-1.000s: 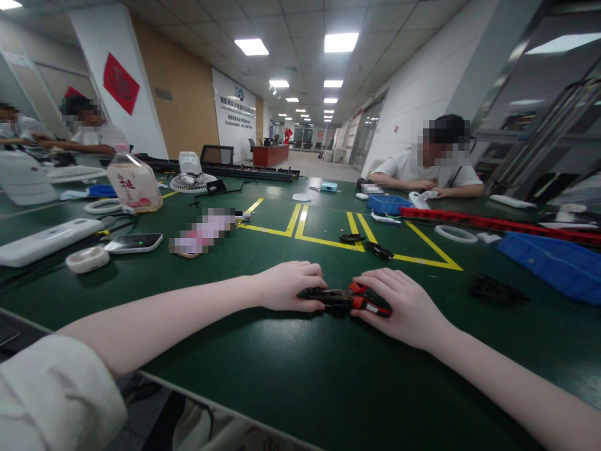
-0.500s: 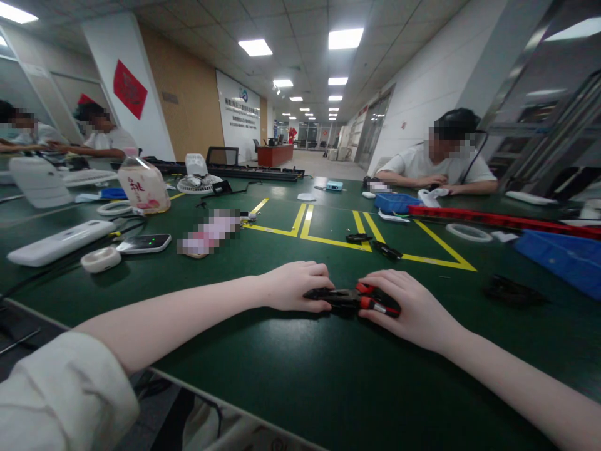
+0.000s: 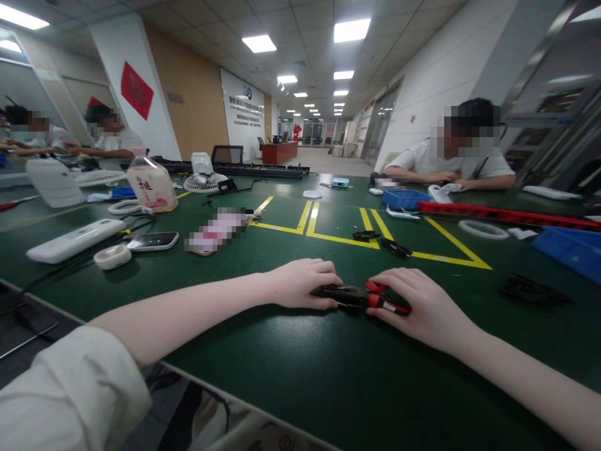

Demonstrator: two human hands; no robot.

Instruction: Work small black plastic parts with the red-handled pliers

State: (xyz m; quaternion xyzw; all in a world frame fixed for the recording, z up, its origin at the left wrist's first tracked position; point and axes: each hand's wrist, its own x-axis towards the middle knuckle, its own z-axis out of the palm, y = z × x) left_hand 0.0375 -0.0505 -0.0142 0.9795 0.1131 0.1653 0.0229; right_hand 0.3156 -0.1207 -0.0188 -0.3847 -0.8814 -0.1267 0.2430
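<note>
My right hand [image 3: 420, 300] is closed round the red and black handles of a pair of pliers [image 3: 390, 305]. The handles stand somewhat apart, and the dark jaws point left. Pinched between thumb and fingers of my left hand [image 3: 303, 283] is a small black part [image 3: 326, 292], which meets the pliers' jaws. Black on black, the exact spot where the jaws bite cannot be made out. Two similar black pieces, one black piece [image 3: 366, 235] and another black piece [image 3: 397, 247], lie beyond my hands by the yellow tape [image 3: 340, 240].
Left on the green table [image 3: 282, 382] are a phone [image 3: 218, 230], a white power bank [image 3: 77, 240] and a drink bottle [image 3: 151, 181]. At right lie a heap of black pieces [image 3: 534, 290], a blue bin [image 3: 570, 250] and a red strip [image 3: 511, 213]. A person [image 3: 455, 150] sits opposite.
The view has shifted slightly, so everything sits a little further right, except the lower table edge. Both hands keep the same hold on the pliers and the black part.
</note>
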